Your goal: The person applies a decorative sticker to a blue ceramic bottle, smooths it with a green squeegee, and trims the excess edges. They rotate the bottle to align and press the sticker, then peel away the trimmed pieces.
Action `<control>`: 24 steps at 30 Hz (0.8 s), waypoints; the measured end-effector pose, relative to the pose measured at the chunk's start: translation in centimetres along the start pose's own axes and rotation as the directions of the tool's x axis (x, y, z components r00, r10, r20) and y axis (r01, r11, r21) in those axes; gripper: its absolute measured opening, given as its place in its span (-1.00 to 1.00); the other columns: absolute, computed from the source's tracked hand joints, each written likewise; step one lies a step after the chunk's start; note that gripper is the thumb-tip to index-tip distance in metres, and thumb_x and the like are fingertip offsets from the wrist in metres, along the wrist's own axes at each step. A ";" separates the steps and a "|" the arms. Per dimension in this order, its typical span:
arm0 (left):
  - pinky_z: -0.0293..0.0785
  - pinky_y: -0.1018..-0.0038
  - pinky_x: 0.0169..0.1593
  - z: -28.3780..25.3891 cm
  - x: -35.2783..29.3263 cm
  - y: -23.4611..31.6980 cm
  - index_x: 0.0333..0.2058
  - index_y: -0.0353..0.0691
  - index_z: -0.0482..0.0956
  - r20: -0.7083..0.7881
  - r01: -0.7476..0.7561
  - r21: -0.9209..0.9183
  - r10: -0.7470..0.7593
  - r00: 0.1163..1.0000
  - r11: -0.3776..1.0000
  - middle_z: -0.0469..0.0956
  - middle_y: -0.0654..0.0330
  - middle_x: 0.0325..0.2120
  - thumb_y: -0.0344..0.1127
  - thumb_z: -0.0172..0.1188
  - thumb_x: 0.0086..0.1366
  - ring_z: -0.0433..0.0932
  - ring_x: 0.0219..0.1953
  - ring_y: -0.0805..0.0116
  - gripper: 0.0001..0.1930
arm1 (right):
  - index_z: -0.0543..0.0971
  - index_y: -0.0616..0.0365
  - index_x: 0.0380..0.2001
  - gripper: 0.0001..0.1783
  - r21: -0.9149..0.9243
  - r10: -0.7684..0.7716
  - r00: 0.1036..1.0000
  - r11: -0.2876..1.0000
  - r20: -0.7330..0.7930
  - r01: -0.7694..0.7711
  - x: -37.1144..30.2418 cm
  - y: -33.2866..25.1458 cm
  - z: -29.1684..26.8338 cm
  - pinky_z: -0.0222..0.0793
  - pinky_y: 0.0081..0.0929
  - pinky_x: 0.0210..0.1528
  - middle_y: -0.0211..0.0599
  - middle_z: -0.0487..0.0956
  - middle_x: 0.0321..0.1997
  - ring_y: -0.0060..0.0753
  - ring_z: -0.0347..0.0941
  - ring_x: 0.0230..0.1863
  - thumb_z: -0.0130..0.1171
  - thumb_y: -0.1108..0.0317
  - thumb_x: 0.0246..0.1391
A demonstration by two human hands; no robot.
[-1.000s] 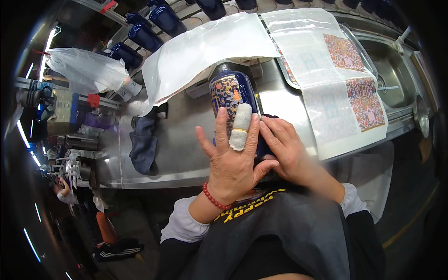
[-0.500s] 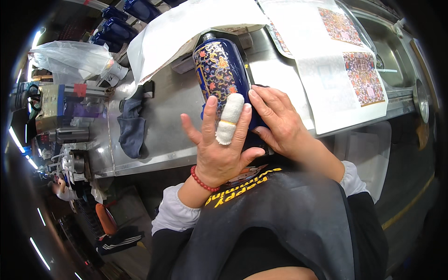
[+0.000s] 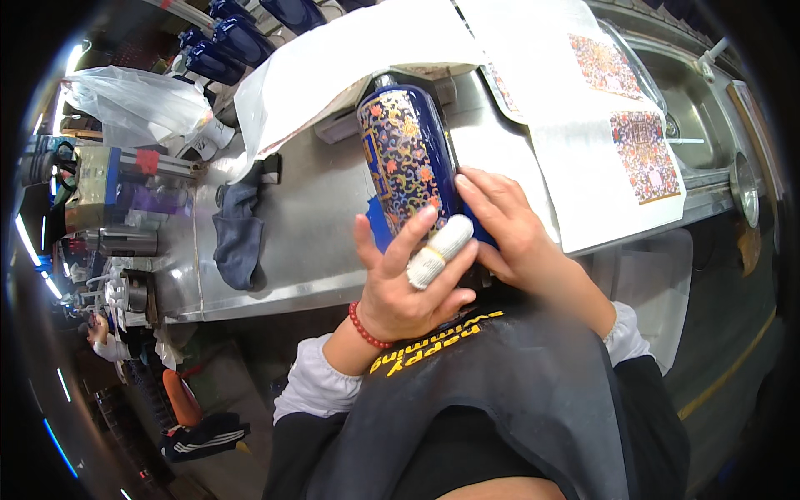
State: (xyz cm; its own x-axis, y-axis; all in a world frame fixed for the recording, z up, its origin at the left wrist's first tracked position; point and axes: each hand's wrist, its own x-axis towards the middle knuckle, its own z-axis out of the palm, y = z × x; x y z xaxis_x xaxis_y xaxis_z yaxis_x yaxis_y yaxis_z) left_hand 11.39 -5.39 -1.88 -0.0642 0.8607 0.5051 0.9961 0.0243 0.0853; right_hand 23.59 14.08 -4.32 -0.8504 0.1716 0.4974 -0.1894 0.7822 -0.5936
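A dark blue bottle (image 3: 439, 158) lies on the metal worktop, its neck pointing away from me. A floral pattern in gold, orange and blue covers its upper face. My right hand (image 3: 510, 223) grips the bottle's right side near the base, fingers along the side and thumb by the near end. My left hand (image 3: 404, 287) is over the bottle's near end with its fingers apart, holding nothing. A white cloth wrap (image 3: 442, 252), tied with a thin yellowish band, covers one of its fingers. Whether that finger touches the bottle I cannot tell. Something flat and blue (image 3: 379, 223) shows beside the bottle.
White sheets with printed floral panels (image 3: 646, 158) lie to the right, before a metal sink (image 3: 696, 104). A dark cloth (image 3: 239, 237) lies on the worktop (image 3: 308, 208) at left. Beyond are a clear plastic bag (image 3: 137, 104) and several blue bottles (image 3: 242, 40). A translucent bin (image 3: 646, 287) stands below right.
My left hand has moved down and slightly right, so the wrapped finger has slid from the pattern's middle toward the bottle's near end. My right hand still holds the bottle's side.
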 end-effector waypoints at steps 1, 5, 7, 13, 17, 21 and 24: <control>-0.46 -0.22 0.50 -0.3 0.1 -0.3 0.05 -0.02 0.71 -0.024 -0.020 -0.038 0.019 1.000 0.999 0.63 0.12 0.08 0.15 0.09 0.41 0.38 0.33 0.14 -0.52 | 0.37 0.33 0.32 -0.27 0.007 -0.021 0.994 1.000 -0.104 0.021 0.3 -0.4 -0.6 0.38 -0.05 0.28 0.18 0.41 0.32 0.19 0.41 0.28 0.29 0.57 0.03; -0.32 -0.14 0.49 -0.3 0.5 -1.4 0.35 -0.42 0.28 -0.149 0.292 -0.070 -0.299 0.943 0.954 0.36 -0.18 0.29 0.03 0.37 0.22 0.20 0.39 -0.16 -0.12 | 0.32 0.28 0.33 -0.42 0.562 0.504 0.811 0.779 -0.297 -0.278 3.2 -2.7 -1.8 0.50 -0.25 0.07 0.10 0.60 0.09 -0.10 0.61 0.02 0.06 0.59 0.24; -0.35 -0.15 0.47 0.3 0.8 -1.5 0.40 -0.43 0.15 -0.099 0.349 -0.050 -0.353 0.931 0.936 0.22 -0.22 0.36 0.00 0.46 0.11 0.13 0.41 -0.21 0.03 | 0.36 0.28 0.25 -0.51 0.644 0.449 0.878 0.723 -0.166 -0.248 5.6 -3.4 -0.9 0.51 -0.21 0.00 0.11 0.62 -0.01 -0.01 0.64 -0.08 0.10 0.45 0.28; -0.39 -0.19 0.47 1.1 1.0 -1.8 0.41 -0.41 0.18 -0.076 0.357 -0.037 -0.359 0.930 0.933 0.29 -0.21 0.32 0.05 0.51 0.03 0.15 0.39 -0.23 0.09 | 0.44 0.27 0.12 -0.62 0.471 0.451 0.865 0.825 -0.219 -0.312 6.1 -2.5 1.1 0.54 -0.26 -0.10 0.07 0.65 -0.18 -0.11 0.65 -0.19 0.13 0.36 0.29; -0.42 -0.19 0.47 1.2 0.7 -2.4 0.42 -0.39 0.18 -0.085 0.334 -0.071 -0.339 0.937 0.940 0.31 -0.20 0.31 0.05 0.54 -0.01 0.18 0.38 -0.24 0.12 | 0.45 0.27 0.13 -0.62 0.640 0.671 0.732 0.615 -0.118 -0.460 4.8 -1.6 0.1 0.54 -0.39 -0.08 -0.10 0.65 -0.14 -0.37 0.60 -0.15 0.12 0.35 0.31; -0.48 -0.17 0.47 1.6 0.1 -3.3 0.39 -0.38 0.20 -0.127 0.352 -0.179 -0.376 0.918 0.919 0.34 -0.15 0.28 0.03 0.54 0.01 0.18 0.39 -0.19 0.07 | 0.44 0.25 0.18 -0.60 0.524 0.430 0.879 0.807 -0.205 -0.273 7.9 -1.1 -0.3 0.48 -0.53 0.00 -0.25 0.60 -0.08 -0.53 0.53 -0.07 0.14 0.42 0.31; -0.48 -0.18 0.48 1.6 -0.3 -3.8 0.35 -0.38 0.23 -0.141 0.332 -0.097 -0.343 0.929 0.938 0.38 -0.12 0.24 0.09 0.51 0.03 0.22 0.38 -0.17 0.04 | 0.49 0.24 0.12 -0.64 0.416 0.436 0.890 0.840 -0.132 -0.350 10.4 -1.0 -0.7 0.47 -0.48 0.01 -0.23 0.62 -0.10 -0.49 0.52 -0.04 0.17 0.39 0.29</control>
State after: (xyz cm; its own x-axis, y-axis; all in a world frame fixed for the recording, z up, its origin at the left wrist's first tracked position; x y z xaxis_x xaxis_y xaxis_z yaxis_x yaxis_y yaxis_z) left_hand 7.69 -4.87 -3.74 -0.4100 0.7193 0.5608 0.9073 0.2588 0.3314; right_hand 15.32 15.48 1.89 -0.7750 0.5728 0.2670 -0.0653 0.3477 -0.9353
